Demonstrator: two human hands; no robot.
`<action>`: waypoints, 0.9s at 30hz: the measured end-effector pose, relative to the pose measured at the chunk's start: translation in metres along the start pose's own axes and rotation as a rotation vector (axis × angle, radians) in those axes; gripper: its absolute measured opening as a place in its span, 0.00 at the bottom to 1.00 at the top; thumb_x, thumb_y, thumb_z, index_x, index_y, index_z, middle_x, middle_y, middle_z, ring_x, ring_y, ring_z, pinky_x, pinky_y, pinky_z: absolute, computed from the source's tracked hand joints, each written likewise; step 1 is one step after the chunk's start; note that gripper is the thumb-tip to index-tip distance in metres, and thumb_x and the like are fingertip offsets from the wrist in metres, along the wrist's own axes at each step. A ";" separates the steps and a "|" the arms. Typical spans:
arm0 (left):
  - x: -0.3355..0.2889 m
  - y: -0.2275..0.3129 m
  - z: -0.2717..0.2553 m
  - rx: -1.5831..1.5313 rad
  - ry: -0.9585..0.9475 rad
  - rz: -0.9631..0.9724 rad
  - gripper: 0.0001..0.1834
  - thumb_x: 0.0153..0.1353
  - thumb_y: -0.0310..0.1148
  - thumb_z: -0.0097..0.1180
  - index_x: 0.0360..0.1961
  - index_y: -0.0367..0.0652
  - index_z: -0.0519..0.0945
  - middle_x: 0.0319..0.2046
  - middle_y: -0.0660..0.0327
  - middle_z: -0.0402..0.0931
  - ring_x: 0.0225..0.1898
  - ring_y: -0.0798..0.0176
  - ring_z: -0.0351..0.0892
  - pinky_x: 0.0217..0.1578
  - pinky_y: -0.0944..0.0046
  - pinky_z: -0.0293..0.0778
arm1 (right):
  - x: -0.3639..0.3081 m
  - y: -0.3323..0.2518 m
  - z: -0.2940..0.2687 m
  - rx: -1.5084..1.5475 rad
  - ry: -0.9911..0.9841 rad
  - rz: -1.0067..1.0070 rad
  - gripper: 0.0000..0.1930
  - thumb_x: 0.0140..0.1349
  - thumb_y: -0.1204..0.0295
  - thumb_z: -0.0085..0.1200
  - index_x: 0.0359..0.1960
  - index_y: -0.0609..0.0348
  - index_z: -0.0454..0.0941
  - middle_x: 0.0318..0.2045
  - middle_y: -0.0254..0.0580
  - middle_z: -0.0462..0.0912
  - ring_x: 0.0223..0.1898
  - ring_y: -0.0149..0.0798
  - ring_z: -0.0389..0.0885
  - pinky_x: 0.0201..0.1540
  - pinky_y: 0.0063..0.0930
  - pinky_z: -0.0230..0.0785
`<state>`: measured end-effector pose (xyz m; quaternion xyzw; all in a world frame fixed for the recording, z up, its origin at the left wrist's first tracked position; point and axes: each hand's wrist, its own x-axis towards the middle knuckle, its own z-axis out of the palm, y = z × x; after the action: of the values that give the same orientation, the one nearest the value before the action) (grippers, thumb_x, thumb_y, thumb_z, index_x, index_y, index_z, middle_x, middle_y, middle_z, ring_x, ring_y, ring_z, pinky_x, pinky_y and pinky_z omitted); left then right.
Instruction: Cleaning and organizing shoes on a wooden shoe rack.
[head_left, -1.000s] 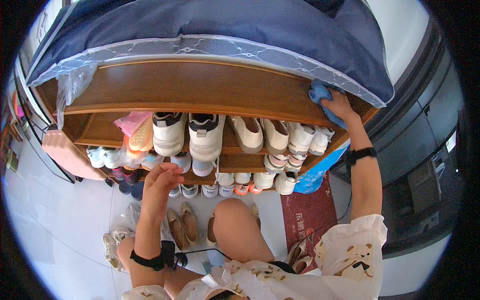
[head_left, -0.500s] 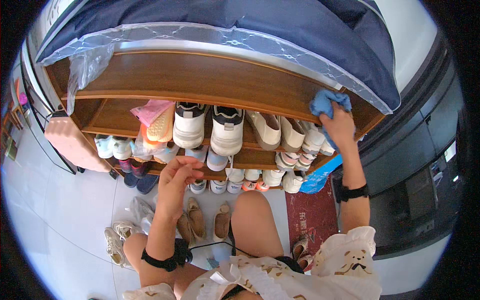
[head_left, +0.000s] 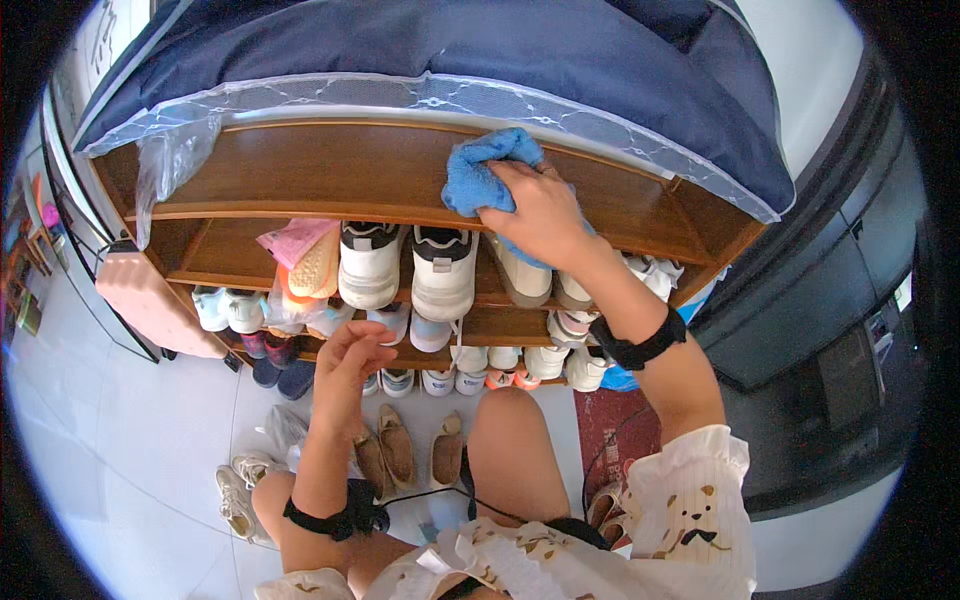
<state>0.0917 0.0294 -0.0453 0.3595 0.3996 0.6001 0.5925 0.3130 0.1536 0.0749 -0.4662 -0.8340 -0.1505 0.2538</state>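
My right hand [head_left: 540,212] presses a crumpled blue cloth [head_left: 478,170] flat on the top board of a wooden shoe rack [head_left: 330,175], near its middle. My left hand [head_left: 350,355] hangs free in front of the lower shelves, fingers loosely curled, holding nothing. It is nearest to the white sneakers [head_left: 405,265] on the middle shelf. Both wrists wear black bands.
A dark blue padded cover [head_left: 420,50] with clear plastic edging lies over the rack. Shelves hold several pairs of shoes and a pink bag [head_left: 295,240]. Loose shoes [head_left: 410,450] lie on the white floor. A pink suitcase [head_left: 150,300] stands left, a dark cabinet [head_left: 830,270] right.
My right hand has slid the blue cloth leftward along the top board, from the rack's right end to near its middle. The left hand stays in front of the shelves.
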 end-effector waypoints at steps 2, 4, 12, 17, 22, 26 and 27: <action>0.000 0.001 -0.004 0.013 0.013 0.006 0.10 0.55 0.29 0.45 0.38 0.38 0.70 0.34 0.58 0.74 0.31 0.68 0.74 0.33 0.72 0.69 | 0.007 0.008 0.002 0.012 0.037 -0.103 0.26 0.44 0.61 0.50 0.47 0.58 0.69 0.40 0.55 0.74 0.40 0.56 0.73 0.46 0.40 0.64; -0.002 0.006 -0.009 0.049 0.026 0.001 0.09 0.55 0.29 0.44 0.37 0.38 0.69 0.34 0.59 0.74 0.31 0.69 0.73 0.32 0.73 0.68 | 0.011 0.020 -0.006 0.099 -0.208 0.018 0.26 0.44 0.63 0.50 0.48 0.58 0.68 0.40 0.56 0.74 0.41 0.54 0.73 0.46 0.40 0.64; -0.007 0.012 -0.021 0.027 0.050 0.029 0.09 0.55 0.29 0.44 0.37 0.39 0.70 0.34 0.60 0.73 0.31 0.70 0.72 0.31 0.72 0.67 | -0.011 0.161 -0.020 -0.327 -0.241 0.414 0.30 0.47 0.57 0.50 0.52 0.56 0.64 0.51 0.55 0.66 0.53 0.52 0.63 0.54 0.38 0.56; -0.013 0.018 -0.023 0.030 0.091 0.039 0.09 0.55 0.28 0.43 0.37 0.38 0.70 0.34 0.59 0.73 0.32 0.69 0.72 0.33 0.73 0.66 | -0.006 0.217 -0.004 -0.561 -0.276 0.749 0.37 0.48 0.59 0.48 0.60 0.59 0.49 0.59 0.54 0.53 0.60 0.52 0.50 0.60 0.37 0.44; -0.015 0.022 -0.017 -0.014 0.061 0.027 0.10 0.55 0.26 0.43 0.38 0.37 0.70 0.34 0.58 0.73 0.32 0.69 0.72 0.35 0.73 0.66 | 0.037 0.194 0.015 -0.411 -0.296 0.522 0.38 0.48 0.59 0.48 0.60 0.59 0.47 0.61 0.53 0.48 0.61 0.53 0.47 0.61 0.39 0.42; -0.018 0.024 -0.021 -0.027 0.045 0.067 0.09 0.56 0.28 0.43 0.38 0.37 0.70 0.35 0.58 0.73 0.33 0.68 0.73 0.36 0.73 0.66 | 0.069 0.132 0.025 -0.368 -0.190 0.445 0.27 0.55 0.55 0.42 0.54 0.55 0.62 0.57 0.49 0.59 0.59 0.50 0.55 0.60 0.40 0.45; -0.018 0.023 -0.021 -0.030 0.051 0.063 0.09 0.56 0.28 0.43 0.38 0.37 0.70 0.35 0.58 0.73 0.33 0.68 0.73 0.36 0.73 0.66 | 0.071 0.115 0.023 -0.308 -0.152 0.393 0.30 0.52 0.55 0.46 0.55 0.55 0.60 0.57 0.50 0.58 0.59 0.50 0.54 0.60 0.39 0.46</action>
<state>0.0632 0.0110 -0.0325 0.3473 0.3941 0.6333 0.5683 0.3734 0.2741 0.0973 -0.6624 -0.7114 -0.1882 0.1406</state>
